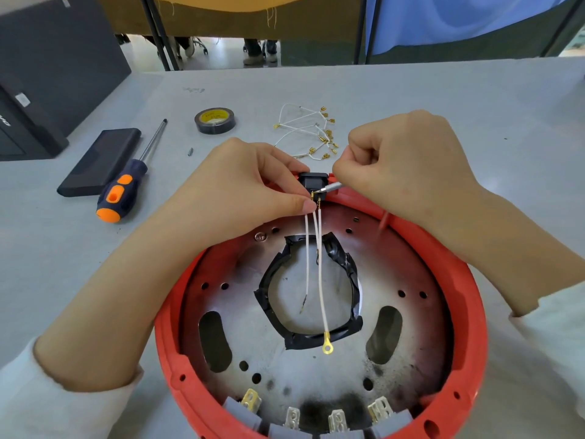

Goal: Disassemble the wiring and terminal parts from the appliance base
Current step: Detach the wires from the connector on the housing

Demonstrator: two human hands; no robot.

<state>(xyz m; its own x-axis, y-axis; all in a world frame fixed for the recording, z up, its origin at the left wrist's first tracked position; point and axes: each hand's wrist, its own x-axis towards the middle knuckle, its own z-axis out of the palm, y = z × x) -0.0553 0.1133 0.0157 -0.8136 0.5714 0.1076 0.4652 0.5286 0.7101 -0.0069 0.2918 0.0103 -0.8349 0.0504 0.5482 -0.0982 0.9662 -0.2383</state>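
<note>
Left hand (240,185) pinches thin white wires (318,248) right below the black plastic socket (311,180); fisted right hand (408,172) grips a slim metal-tipped tool (332,186) poking beside that pinch.

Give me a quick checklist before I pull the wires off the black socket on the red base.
1. Left hand pinches the wires right at the socket: ok.
2. Right hand has a grip on the thin tool, tip at the terminals: ok.
3. Far wire ends free: ring lug lies loose on the plate; the short wire's end is bare: ok.
4. Terminals already loosened: cannot tell, fingers hide them.
5. Base flat on the table: ok.
6. Removed wires piled clear of the base: ok.
</note>
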